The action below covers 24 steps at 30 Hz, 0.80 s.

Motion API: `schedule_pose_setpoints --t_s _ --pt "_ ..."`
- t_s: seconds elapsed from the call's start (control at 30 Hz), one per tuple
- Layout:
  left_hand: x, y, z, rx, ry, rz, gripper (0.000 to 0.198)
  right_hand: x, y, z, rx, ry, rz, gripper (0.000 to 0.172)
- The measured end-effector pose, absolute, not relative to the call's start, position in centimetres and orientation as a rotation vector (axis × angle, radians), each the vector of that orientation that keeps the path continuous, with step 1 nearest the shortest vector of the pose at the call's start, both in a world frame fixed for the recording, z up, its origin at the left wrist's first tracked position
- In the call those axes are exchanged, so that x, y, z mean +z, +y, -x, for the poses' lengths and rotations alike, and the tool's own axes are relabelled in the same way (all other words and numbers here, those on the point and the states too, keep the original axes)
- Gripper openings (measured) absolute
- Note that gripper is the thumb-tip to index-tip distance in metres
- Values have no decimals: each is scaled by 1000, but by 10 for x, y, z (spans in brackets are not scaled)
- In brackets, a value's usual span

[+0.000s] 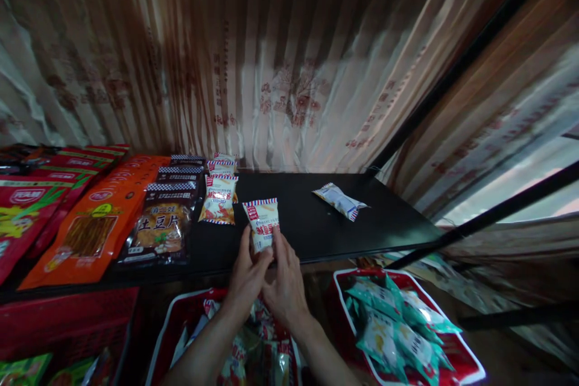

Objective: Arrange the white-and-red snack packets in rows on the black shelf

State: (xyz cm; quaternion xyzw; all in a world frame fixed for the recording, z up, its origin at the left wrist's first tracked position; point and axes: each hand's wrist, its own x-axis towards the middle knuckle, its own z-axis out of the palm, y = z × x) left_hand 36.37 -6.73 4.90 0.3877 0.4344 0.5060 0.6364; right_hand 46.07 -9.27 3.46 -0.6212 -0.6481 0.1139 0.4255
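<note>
My left hand (246, 274) and my right hand (284, 280) both pinch the lower end of a small white snack packet (262, 220) with a red and blue striped edge. The packet lies on the black shelf (389, 220), near its front edge. To its left a row of similar small packets (219, 196) runs toward the back. Another white packet (340, 201) lies alone on the shelf to the right.
Dark potato-chip bags (158, 226), orange bags (94, 226) and red bags (22, 211) fill the shelf's left. Below are a red basket (174, 319) of mixed snacks and a red basket (470, 359) of green packets. A striped curtain (289, 66) hangs behind.
</note>
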Motion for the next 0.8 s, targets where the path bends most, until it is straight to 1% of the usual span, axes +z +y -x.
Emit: schedule_pose_setpoints --t_s 0.1,0.23,0.3,0.4,0.47,0.6,0.73,0.8 --pt "63 -65 -358 1217 970 -856 70 39 -94 -462 486 -1459 1412 75" --pt "76 -63 -355 1308 944 -782 70 46 -88 -467 881 -1010 1181 72" --pt "79 -63 -354 1353 945 -750 69 47 -85 -468 1077 -816 1082 61" --pt "81 -67 -354 1365 937 -715 69 46 -84 -463 1316 -615 993 39" --pt "82 -71 -354 1334 928 -716 67 47 -85 -457 1390 -516 968 32" --pt "86 -79 -351 1294 891 -766 61 53 -85 -448 1460 -427 897 34" --pt "94 -79 -341 1313 834 -798 65 58 -82 -445 1476 -436 869 30" --pt "99 -76 -331 1364 837 -813 63 58 -82 -443 1466 -455 896 29"
